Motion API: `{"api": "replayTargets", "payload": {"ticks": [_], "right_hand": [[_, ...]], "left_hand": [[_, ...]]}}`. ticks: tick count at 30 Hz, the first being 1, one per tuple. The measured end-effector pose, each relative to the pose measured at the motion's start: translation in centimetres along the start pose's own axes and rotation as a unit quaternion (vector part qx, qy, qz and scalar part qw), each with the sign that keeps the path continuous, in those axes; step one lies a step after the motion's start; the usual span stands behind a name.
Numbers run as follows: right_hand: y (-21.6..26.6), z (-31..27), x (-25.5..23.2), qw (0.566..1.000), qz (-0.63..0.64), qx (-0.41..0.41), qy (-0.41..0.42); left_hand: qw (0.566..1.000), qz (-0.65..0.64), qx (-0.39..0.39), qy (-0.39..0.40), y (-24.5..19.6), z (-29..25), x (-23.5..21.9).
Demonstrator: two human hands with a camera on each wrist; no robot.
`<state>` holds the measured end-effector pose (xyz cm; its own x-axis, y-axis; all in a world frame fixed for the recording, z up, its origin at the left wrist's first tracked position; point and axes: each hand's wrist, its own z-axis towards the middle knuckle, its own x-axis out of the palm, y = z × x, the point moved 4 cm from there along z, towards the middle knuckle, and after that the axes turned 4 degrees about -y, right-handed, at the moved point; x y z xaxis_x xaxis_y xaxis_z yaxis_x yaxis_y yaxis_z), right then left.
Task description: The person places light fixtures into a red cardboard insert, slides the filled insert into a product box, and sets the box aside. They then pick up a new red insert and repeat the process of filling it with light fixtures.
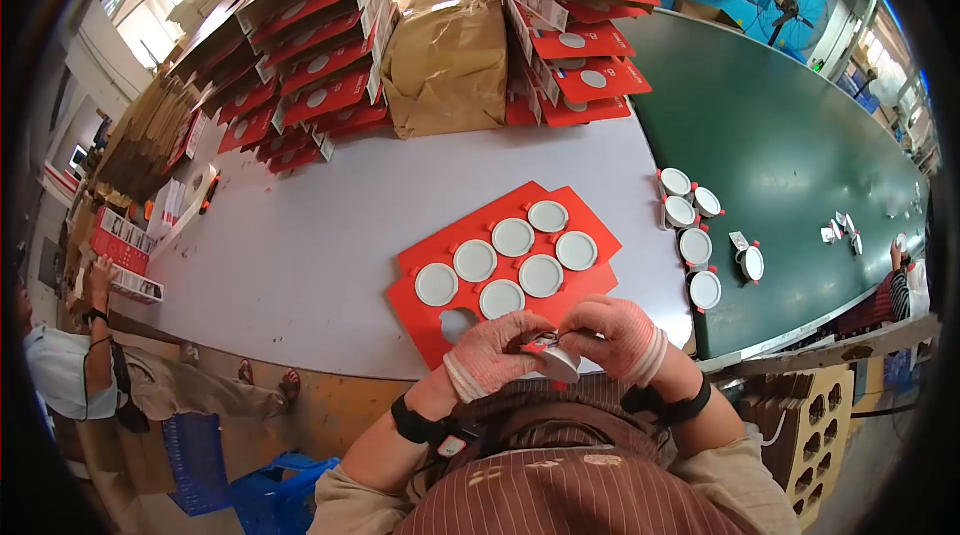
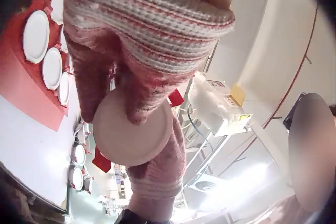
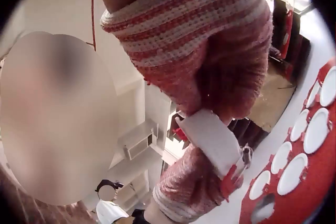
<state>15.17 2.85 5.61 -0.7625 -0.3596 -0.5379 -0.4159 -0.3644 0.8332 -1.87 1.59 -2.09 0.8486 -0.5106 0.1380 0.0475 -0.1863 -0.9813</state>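
Both hands wear pinkish knit gloves and meet at the near edge of the table. The left hand (image 1: 490,353) grips a round white downlight (image 1: 560,363) with red clips, its thumb lying on the white disc (image 2: 134,134) in the left wrist view. Against the same downlight, the right hand (image 1: 612,335) pinches at its upper side; the right wrist view shows the light's white side (image 3: 212,137) and a red clip (image 3: 231,182). Just beyond the hands lies a red card sheet (image 1: 420,253) bearing several similar downlights (image 1: 502,299) and one round hole (image 1: 458,325).
More downlights (image 1: 696,246) stand on the green surface (image 1: 760,135) to the right. Stacked red-and-white boxes (image 1: 325,65) and a brown paper-wrapped package (image 1: 447,60) stand at the back. At the left is another person's hand (image 1: 102,280) beside a red-and-white box (image 1: 122,240).
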Motion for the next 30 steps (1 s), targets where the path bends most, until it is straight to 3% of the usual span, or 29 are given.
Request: {"api": "replayTargets", "payload": {"ticks": [2,6,8,10,12,14,15,16,18,21,23,25,27,28,29,30], "right_hand": [[-0.1,0.0,0.6,0.999,0.011,-0.029,0.037],[-0.5,-0.5,1.7,0.985,0.144,0.062,0.071],[-1.1,-0.7,2.5,0.970,0.202,0.108,0.078],[-2.6,-0.6,3.4,0.960,0.256,0.106,0.042],[-2.8,-0.7,3.7,0.961,0.256,0.101,0.024],[-3.0,-0.7,3.1,0.941,0.284,0.175,-0.061],[-2.7,-0.4,3.0,0.969,0.211,0.102,-0.072],[-2.3,-0.5,3.0,0.970,0.212,0.101,-0.067],[-0.6,-0.8,3.3,0.994,0.037,0.099,0.007],[-1.9,-0.5,5.1,0.993,0.026,0.114,-0.013],[-2.3,0.1,5.5,0.992,0.019,0.119,-0.028],[-2.9,0.7,6.2,0.982,0.090,0.167,-0.001],[-3.4,1.4,6.5,0.974,0.114,0.197,0.005],[-3.8,1.7,6.6,0.964,0.139,0.226,0.009],[-4.1,2.0,6.8,0.961,0.133,0.242,0.023],[-4.5,2.3,7.0,0.961,0.134,0.240,0.026]], "left_hand": [[0.997,-0.074,0.031,0.018,-0.7,-0.7,0.4],[0.992,-0.107,0.026,0.067,-2.2,-1.7,1.0],[0.990,0.055,0.096,0.091,-2.2,-2.0,0.8],[0.988,0.087,0.105,0.067,-2.3,-2.0,0.7],[0.987,0.137,0.081,-0.015,-2.4,-2.2,0.4],[0.981,0.171,0.074,-0.049,-2.3,-2.1,0.2],[0.982,0.156,0.047,-0.091,-1.8,-2.0,-0.3],[0.981,0.140,0.019,-0.133,-1.1,-1.9,-0.9],[0.982,0.113,0.014,-0.151,0.4,-1.6,-1.3],[0.984,-0.027,-0.082,-0.153,2.1,-1.5,-1.5],[0.978,-0.106,-0.096,-0.153,2.9,-1.6,-1.8],[0.965,-0.183,-0.110,-0.150,3.9,-2.0,-2.4],[0.986,-0.002,0.004,-0.167,4.1,-2.9,-3.9],[0.985,-0.003,0.006,-0.171,3.9,-3.4,-5.0],[0.943,0.162,-0.002,-0.291,3.4,-4.5,-7.3],[0.859,0.320,-0.012,-0.399,2.7,-5.7,-9.1]]}}
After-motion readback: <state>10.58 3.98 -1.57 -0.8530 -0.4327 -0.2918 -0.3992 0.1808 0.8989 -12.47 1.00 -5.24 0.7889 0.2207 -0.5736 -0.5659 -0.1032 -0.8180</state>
